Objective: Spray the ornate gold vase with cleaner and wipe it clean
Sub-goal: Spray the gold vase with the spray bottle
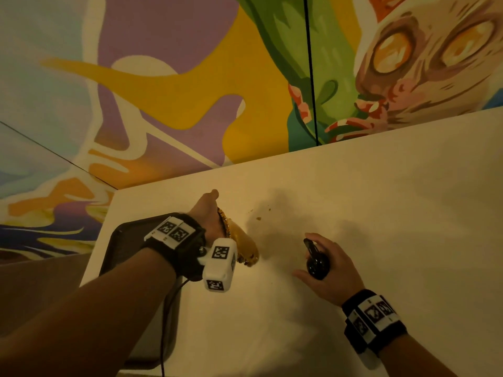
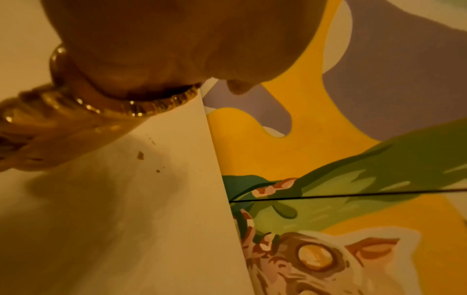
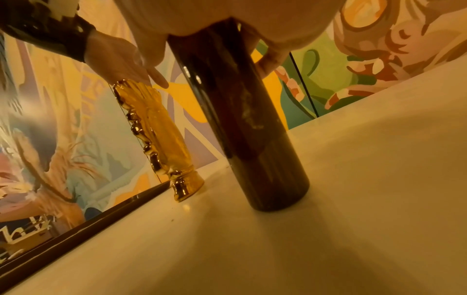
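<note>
Both forearms reach in from the bottom of the head view, each with a black wrist strap carrying white blocks printed with black-and-white markers. Beyond them a colourful mural (image 1: 190, 85) covers the wall, with purple, yellow and green shapes and a cat-like face at the right. Below it spreads the white counter (image 1: 381, 213), with a dark tray (image 1: 128, 243) at its left edge under the left forearm.

On the counter near the left edge stands the ornate gold vase (image 3: 156, 137), upright on its small foot, a beaded ridge running down one side. The left hand (image 1: 208, 213) lies on the vase's top rim with straight fingers, its grip released and flat, not curled about anything.

Well to the right stands a tall dark spray bottle (image 3: 240, 119), its base on the counter. The right hand (image 1: 330, 270) has its grip wrapped about the bottle's top, fingers curled round the head.

A few small brown specks (image 2: 140, 155) lie on the counter just beyond the vase.
</note>
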`<act>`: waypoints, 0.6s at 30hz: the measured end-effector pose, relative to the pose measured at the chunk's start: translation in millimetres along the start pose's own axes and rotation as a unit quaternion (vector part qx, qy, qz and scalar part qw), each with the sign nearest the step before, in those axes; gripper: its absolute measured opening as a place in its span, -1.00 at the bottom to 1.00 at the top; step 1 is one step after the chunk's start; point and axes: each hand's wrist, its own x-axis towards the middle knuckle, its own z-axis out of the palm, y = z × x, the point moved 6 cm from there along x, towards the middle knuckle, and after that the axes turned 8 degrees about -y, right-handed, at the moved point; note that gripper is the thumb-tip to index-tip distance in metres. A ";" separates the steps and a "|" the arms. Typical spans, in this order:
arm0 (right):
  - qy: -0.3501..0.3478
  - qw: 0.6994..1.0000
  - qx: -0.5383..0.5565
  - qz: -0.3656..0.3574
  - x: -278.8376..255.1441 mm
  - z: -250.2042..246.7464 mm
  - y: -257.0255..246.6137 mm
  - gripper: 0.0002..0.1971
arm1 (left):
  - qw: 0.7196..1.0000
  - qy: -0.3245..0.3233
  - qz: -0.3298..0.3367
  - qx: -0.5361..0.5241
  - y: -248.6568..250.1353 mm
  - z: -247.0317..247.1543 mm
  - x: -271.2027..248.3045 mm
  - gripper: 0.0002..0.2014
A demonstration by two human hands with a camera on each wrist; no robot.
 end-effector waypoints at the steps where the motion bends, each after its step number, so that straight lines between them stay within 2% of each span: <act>1: 0.003 1.000 -0.001 -0.001 0.4 0.1 -2.0 -0.24 | 1.000 -0.001 -0.007 0.008 -2.3 1.5 1.1 -0.12; 5: 0.010 1.000 0.001 0.001 3.3 1.5 -7.3 -0.35 | 0.999 0.010 -0.014 0.031 -8.5 1.6 6.3 -0.01; 9: 0.009 0.999 -0.024 0.023 8.5 5.0 -16.3 -0.31 | 1.000 0.009 0.016 0.005 -14.3 -30.4 12.5 0.06; 12: 0.022 1.000 -0.020 0.010 8.4 0.1 -35.4 -0.32 | 0.995 -0.059 0.028 -0.075 -25.4 -54.5 2.4 -0.08; 15: 0.027 1.000 -0.007 -0.015 10.3 -7.5 -68.0 -0.31 | 0.987 -0.078 0.075 -0.117 -41.5 -65.6 -14.0 -0.16; 16: 0.021 0.999 -0.003 -0.027 11.0 -8.2 -82.1 -0.35 | 0.987 -0.059 0.099 -0.111 -44.9 -70.2 -16.2 -0.09; 18: 0.001 0.999 0.006 -0.043 12.7 -5.5 -110.4 -0.46 | 0.976 -0.063 0.103 -0.179 -52.5 -78.1 -2.6 0.22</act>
